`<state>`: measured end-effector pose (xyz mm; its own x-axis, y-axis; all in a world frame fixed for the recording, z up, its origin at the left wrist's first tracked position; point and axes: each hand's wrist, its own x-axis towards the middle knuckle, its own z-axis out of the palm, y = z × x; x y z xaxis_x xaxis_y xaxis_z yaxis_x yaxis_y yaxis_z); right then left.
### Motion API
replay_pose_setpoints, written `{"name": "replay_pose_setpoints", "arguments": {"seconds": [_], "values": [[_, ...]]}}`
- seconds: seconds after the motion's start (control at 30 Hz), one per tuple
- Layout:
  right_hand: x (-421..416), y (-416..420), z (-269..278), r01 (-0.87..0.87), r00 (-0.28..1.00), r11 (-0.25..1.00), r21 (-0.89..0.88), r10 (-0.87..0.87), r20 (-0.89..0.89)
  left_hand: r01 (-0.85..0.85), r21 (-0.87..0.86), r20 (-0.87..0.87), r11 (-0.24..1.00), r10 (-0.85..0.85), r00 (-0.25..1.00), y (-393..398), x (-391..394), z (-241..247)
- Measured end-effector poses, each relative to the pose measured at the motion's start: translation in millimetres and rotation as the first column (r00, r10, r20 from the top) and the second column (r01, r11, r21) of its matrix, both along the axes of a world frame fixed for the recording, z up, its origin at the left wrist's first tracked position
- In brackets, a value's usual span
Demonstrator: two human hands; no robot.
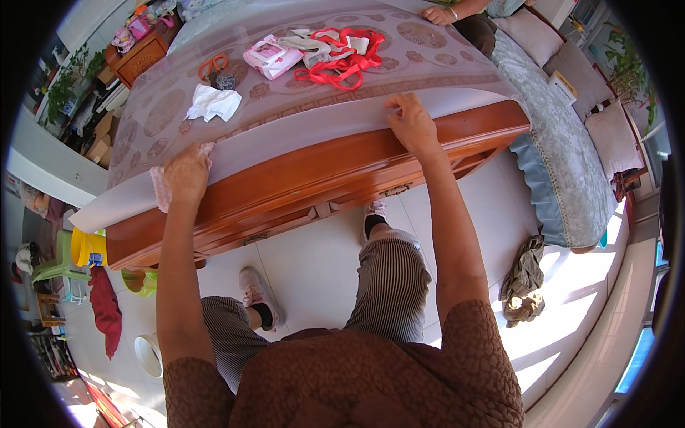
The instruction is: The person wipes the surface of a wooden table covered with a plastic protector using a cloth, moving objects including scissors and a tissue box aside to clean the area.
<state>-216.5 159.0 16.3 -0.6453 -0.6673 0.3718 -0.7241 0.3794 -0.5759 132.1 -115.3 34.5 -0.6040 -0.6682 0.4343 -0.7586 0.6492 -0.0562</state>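
Note:
My left hand (185,174) holds a pink-and-white cloth (160,188) at the front left edge of a wooden table. A translucent plastic table cover (299,140) lies over the tabletop, its front edge curling up from the wood. Over that edge, further right, my right hand (413,125) has its fingers bent; whether they pinch the cover is hard to see. Beyond my left hand lies a crumpled white tissue (214,102), near orange-handled scissors (213,65) and a dark grey tangled bundle (226,82). A pink-and-white wipes pack (272,56) touches a heap of red straps (348,69) and grey fabric.
Another person's hand (438,15) rests at the table's far right edge. A covered sofa (562,134) with cushions stands right, bearing a small box (562,88). Crumpled trousers (523,281) lie on the floor. Left are a yellow bucket (87,247), green chair (60,257) and red cloth (105,310).

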Motion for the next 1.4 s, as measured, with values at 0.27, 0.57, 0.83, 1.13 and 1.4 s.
{"name": "replay_pose_setpoints", "arguments": {"seconds": [0.27, 0.57, 0.83, 1.13, 1.4], "values": [[-7, 10, -4, -0.04, 0.995, 0.982, -0.185, 0.056, 0.085, -0.018, 0.014, 0.007, 1.0, 0.018, 1.0, 0, -4, -1], [135, 45, 46, -0.444, 0.853, 0.895, -0.049, 0.439, 0.283, -0.038, 0.138, 0.028, 0.99, 0.035, 0.999, 6, -2, 8], [44, 81, 3, 0.168, 0.971, 0.984, -0.062, -0.176, -0.159, -0.023, 0.064, 0.018, 0.998, 0.022, 1.0, 5, -3, 6], [-57, 130, -2, 0.411, 0.903, 0.878, 0.245, -0.355, -0.242, -0.03, 0.123, 0.02, 0.992, 0.027, 0.999, 15, -5, 8], [-54, 134, -6, 0.364, 0.909, 0.914, 0.181, -0.305, -0.285, -0.056, 0.132, 0.006, 0.99, 0.056, 0.998, 11, -2, 4]]}}
